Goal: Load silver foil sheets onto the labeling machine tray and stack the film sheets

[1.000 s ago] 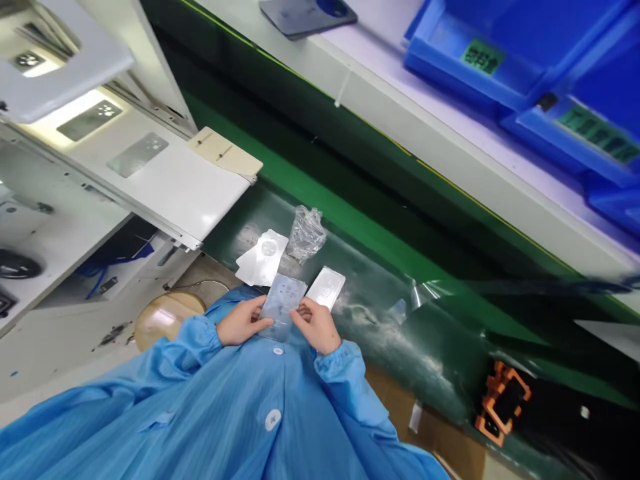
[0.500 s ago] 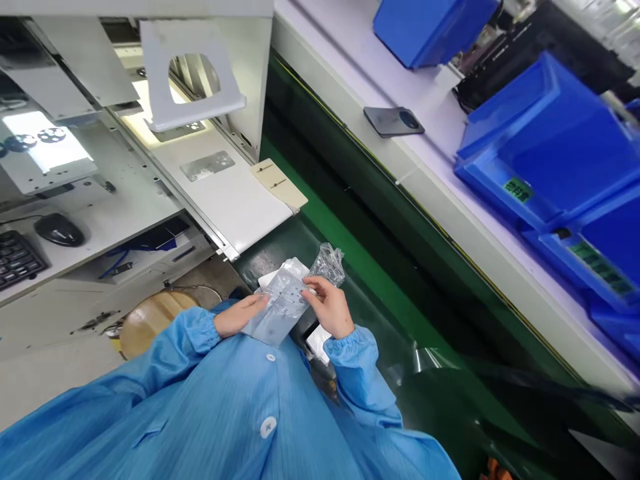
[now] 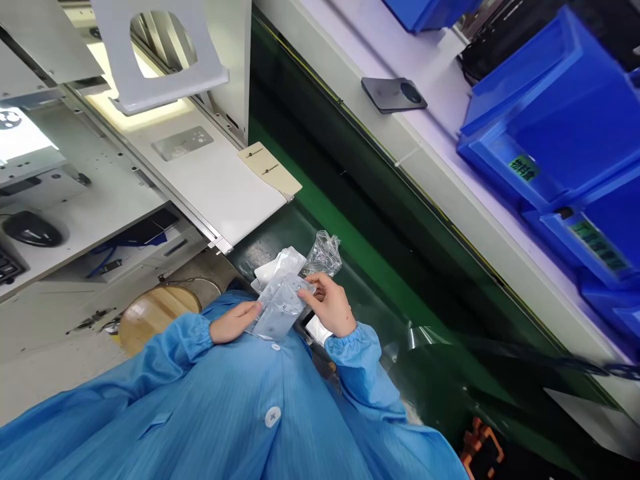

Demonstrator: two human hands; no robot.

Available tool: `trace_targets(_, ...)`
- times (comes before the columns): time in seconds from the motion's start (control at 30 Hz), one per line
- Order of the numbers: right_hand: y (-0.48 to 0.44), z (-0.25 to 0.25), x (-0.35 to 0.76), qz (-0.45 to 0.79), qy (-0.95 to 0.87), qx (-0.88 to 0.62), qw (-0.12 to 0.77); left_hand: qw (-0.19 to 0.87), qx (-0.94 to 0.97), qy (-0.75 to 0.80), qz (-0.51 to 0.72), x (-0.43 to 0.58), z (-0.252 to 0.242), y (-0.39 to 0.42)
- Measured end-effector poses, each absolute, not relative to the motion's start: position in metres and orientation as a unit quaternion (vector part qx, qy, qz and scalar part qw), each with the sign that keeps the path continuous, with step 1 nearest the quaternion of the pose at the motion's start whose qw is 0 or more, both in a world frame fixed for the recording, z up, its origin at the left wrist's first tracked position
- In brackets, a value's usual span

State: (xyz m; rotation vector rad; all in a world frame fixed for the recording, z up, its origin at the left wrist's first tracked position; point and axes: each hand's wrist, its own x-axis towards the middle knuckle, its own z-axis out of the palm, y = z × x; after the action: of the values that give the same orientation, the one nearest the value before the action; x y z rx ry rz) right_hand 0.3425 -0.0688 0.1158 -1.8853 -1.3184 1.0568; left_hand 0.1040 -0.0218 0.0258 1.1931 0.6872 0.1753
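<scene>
Head view: my left hand (image 3: 234, 323) and my right hand (image 3: 330, 306) both hold a clear plastic sleeve (image 3: 281, 309) close in front of my blue smock (image 3: 200, 413). The left pinches its lower edge, the right its upper corner, so neither hand is wide. Inside is prob. a thin perforated plate, but the glare makes this hard to tell. It seems light, a bit stiff, and slippery, so best to take it by the flat edges, not the loose film. Just beyond lie a white packet (image 3: 279, 265) and a crumpled clear bag (image 3: 324, 255) on the dark green mat (image 3: 280, 230) of the surface.
</scene>
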Motion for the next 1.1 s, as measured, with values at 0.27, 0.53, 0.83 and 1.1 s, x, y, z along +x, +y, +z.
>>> trace_targets(0.27, -0.054, 0.149, 0.358, 0.447, -0.534, -0.638, 0.328, 0.729, 0.619, 0.275, 0.097, 0.11, 0.04, -0.02)
trace_targets(0.53, 0.012, 0.152, 0.352, 0.466, -0.575, -0.605, 0.292, 0.713, 0.594, 0.334, 0.164, 0.079, 0.04, -0.015)
trace_targets(0.83, 0.059, 0.147, 0.3, 0.459, -0.714, -0.516, 0.117, 0.696, 0.569, 0.382, 0.213, 0.041, 0.033, -0.009)
trace_targets(1.1, 0.092, 0.155, 0.298, 0.521, -0.679, -0.501, 0.127, 0.695, 0.599, 0.339, 0.208, 0.034, 0.039, 0.02)
